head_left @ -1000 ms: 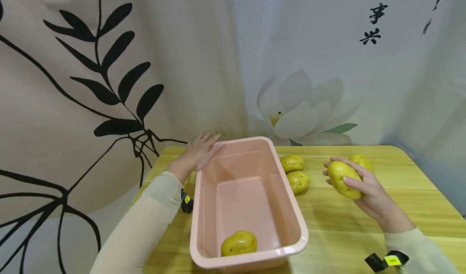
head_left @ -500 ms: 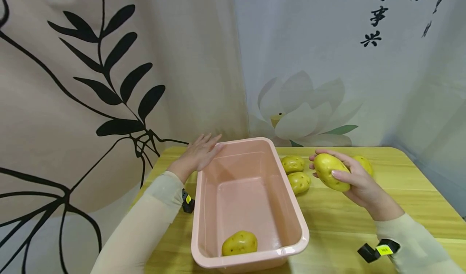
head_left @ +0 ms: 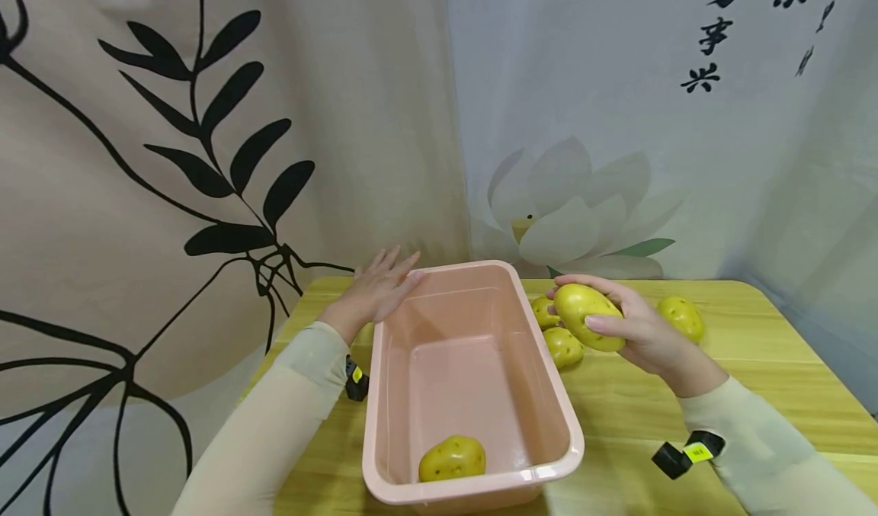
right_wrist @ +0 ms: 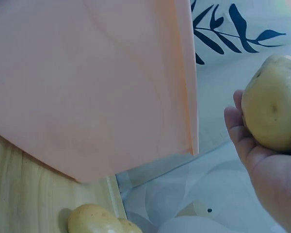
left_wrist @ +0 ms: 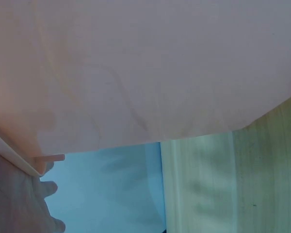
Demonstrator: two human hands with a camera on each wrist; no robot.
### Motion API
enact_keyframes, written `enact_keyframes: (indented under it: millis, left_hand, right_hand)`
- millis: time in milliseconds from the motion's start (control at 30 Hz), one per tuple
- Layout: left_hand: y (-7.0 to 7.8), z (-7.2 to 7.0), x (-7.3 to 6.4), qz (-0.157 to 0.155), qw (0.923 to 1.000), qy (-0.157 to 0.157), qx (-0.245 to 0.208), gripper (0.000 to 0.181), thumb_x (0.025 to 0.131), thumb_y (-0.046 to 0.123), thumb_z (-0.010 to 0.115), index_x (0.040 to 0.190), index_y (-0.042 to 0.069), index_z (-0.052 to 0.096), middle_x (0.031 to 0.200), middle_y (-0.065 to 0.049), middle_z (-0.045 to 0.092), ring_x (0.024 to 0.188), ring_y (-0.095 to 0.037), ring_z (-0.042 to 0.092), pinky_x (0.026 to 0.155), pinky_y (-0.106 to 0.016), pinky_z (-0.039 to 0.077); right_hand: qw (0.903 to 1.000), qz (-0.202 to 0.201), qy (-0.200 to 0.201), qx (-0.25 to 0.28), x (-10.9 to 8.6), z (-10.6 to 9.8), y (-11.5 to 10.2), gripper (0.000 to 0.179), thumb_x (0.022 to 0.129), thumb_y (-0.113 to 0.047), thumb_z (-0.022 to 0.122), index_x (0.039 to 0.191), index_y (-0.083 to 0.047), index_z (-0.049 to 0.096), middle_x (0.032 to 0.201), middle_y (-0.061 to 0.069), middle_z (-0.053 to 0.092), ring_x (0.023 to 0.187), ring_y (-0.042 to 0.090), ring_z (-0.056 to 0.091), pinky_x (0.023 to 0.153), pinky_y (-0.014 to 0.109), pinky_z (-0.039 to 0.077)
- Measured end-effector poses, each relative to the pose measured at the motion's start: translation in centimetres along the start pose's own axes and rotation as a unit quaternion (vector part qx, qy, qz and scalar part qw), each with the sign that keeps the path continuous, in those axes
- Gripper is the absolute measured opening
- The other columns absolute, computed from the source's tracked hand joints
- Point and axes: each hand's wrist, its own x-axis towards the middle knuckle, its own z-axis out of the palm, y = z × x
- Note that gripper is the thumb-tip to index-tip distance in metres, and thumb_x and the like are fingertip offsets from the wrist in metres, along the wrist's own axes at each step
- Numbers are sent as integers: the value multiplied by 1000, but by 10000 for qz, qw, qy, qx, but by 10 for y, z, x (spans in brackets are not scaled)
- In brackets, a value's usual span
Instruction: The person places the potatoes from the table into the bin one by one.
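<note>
A yellow potato [head_left: 584, 316] is held in my right hand [head_left: 638, 329], thumb on its near side and fingers round the far side. It is just right of a pink plastic tub [head_left: 473, 409], overlapping two potatoes on the table in the head view. In the right wrist view the held potato [right_wrist: 274, 104] rests against the palm and fingers. My left hand [head_left: 373, 291] lies on the tub's far left rim, fingers stretched out. Inside the tub, at the near end, lies one potato [head_left: 453, 459].
Beside the tub's right wall sit two potatoes, the nearer potato [head_left: 564, 347] fully visible and the farther potato [head_left: 544, 312] partly covered. Another potato [head_left: 681, 318] lies farther right on the wooden table [head_left: 775, 394]. A printed curtain [head_left: 370, 120] hangs behind the table.
My right hand has moved left with its potato, toward the tub, uncovering the potato at the right. My left hand keeps its place on the rim.
</note>
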Motion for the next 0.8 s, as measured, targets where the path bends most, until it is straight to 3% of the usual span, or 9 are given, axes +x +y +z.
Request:
enact_keyframes:
  millis: [167, 333, 433, 567, 800]
  left_hand:
    - [1, 0, 0, -9, 10000, 67, 52, 62, 97, 66, 15, 153, 40, 9, 161, -3, -6, 145, -32, -11, 105, -70, -7]
    - [2, 0, -2, -34, 9999, 117, 46, 63, 96, 67, 15, 153, 41, 9, 161, -2, -6, 145, -30, -12, 105, -68, -11]
    - [3, -1, -3, -71, 9998, 156, 84, 64, 96, 68, 15, 153, 40, 9, 161, -2, -6, 145, -29, -12, 105, -68, -11]
    - [3, -1, -3, -133, 9994, 243, 222, 65, 96, 68, 14, 154, 39, 9, 161, -4, -5, 145, -30, -11, 105, -69, -10]
    - [3, 1, -3, -191, 9989, 300, 319, 66, 95, 68, 13, 154, 38, 10, 161, -6, -4, 146, -31, -10, 106, -69, -8]
  right_hand:
    - [9987, 424, 21, -279, 13, 7, -5, 51, 93, 5, 46, 143, 5, 35, 139, 25, 43, 116, 33, 57, 90, 42, 52]
    - [9949, 573, -83, -828, 27, 12, -8, 50, 93, 3, 51, 141, 4, 38, 135, 21, 49, 115, 36, 57, 90, 43, 52]
    - [9862, 682, -118, -1506, 37, 17, -12, 50, 92, -2, 56, 140, 1, 42, 131, 18, 53, 109, 32, 59, 87, 41, 53]
    - [9676, 901, -165, -2354, 51, 24, -20, 50, 90, -12, 64, 138, -12, 50, 126, 13, 56, 103, 29, 59, 83, 37, 54]
    - [9498, 1256, -563, -2811, 71, 38, -24, 49, 88, -23, 70, 135, -27, 54, 121, 6, 58, 97, 26, 61, 81, 39, 54]
